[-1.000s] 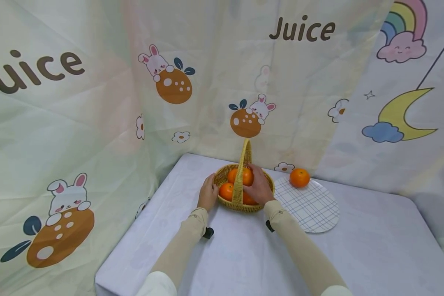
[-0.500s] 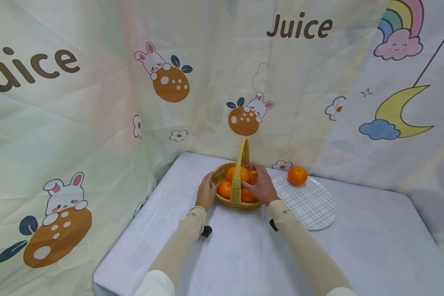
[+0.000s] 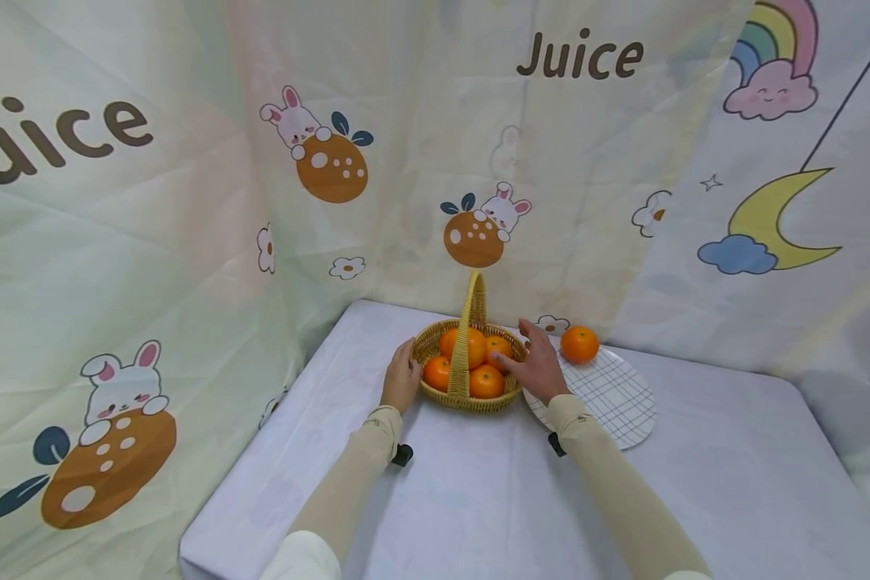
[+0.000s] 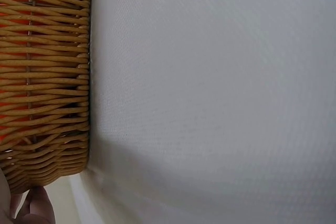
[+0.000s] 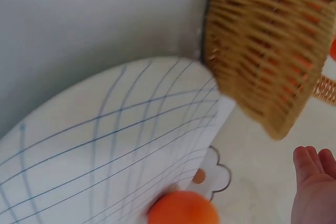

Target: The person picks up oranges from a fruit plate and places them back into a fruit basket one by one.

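Note:
In the head view a wicker basket (image 3: 482, 406) with an arched handle (image 3: 460, 362) stands upright on the table, with several oranges (image 3: 486, 383) inside. My left hand (image 3: 402, 377) holds the basket's left side at the rim; its fingertips (image 4: 39, 205) press the woven wall in the left wrist view. By the opposite rim is my right hand (image 3: 540, 366), fingers extended, thumb apart, nothing held. The right wrist view shows this hand's straight fingers (image 5: 312, 166) beside the basket wall (image 5: 262, 40). A lone orange (image 3: 579, 345) sits at the back of a checked plate (image 3: 623, 395).
The white-covered table (image 3: 471, 499) extends to the front and right of the basket. Printed curtains (image 3: 406, 121) hang close behind and on the left. The plate lies directly right of the basket, partly under my right forearm.
My right hand has drawn back rightward out of the basket, leaving an orange uncovered at the basket's right. My left hand stays on the rim. The head view has shifted slightly.

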`<state>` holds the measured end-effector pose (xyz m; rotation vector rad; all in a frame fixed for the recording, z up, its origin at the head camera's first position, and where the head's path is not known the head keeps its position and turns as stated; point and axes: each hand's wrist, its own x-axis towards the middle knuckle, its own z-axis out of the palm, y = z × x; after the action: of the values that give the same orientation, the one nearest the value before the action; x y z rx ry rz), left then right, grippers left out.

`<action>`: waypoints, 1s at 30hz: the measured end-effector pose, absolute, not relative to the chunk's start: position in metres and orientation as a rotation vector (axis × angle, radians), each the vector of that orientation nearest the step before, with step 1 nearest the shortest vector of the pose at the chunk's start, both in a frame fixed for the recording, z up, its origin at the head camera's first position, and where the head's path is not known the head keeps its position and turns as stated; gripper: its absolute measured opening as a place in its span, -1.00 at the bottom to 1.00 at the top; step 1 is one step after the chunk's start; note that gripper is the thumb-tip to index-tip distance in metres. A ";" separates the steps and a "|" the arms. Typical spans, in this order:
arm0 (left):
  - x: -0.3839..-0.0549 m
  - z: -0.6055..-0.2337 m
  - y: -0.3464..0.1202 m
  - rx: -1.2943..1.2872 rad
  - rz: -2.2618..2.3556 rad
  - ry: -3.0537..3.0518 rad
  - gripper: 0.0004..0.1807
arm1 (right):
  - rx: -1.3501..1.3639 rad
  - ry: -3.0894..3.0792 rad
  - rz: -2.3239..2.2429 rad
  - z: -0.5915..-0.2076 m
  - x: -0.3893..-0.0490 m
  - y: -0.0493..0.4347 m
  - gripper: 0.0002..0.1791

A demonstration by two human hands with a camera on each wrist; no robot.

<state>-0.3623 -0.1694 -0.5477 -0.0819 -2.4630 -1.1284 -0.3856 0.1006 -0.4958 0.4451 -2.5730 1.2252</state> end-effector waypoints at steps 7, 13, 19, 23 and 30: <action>-0.365 -0.550 -0.172 -0.088 -1.134 -2.432 -0.48 | 0.326 -2.579 1.250 -0.505 -0.392 0.127 -0.07; -0.363 -0.548 -0.170 -0.061 -1.137 -2.467 -0.47 | 0.234 -2.601 1.156 -0.505 -0.399 0.149 -0.12; -0.362 -0.544 -0.169 -0.070 -1.142 -2.462 -0.47 | 0.155 -2.575 1.099 -0.502 -0.406 0.174 -0.01; -0.362 -0.544 -0.169 -0.071 -1.136 -2.469 -0.47 | 0.012 -2.606 1.117 -0.505 -0.413 0.189 0.01; -0.363 -0.545 -0.170 -0.056 -1.126 -2.498 -0.47 | -0.184 -2.649 1.152 -0.537 -0.450 0.209 0.07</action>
<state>-0.3626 -0.1696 -0.5445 -0.0564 -2.4984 -1.1263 -0.4500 0.2091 -0.5374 -0.1839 -2.6491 1.1516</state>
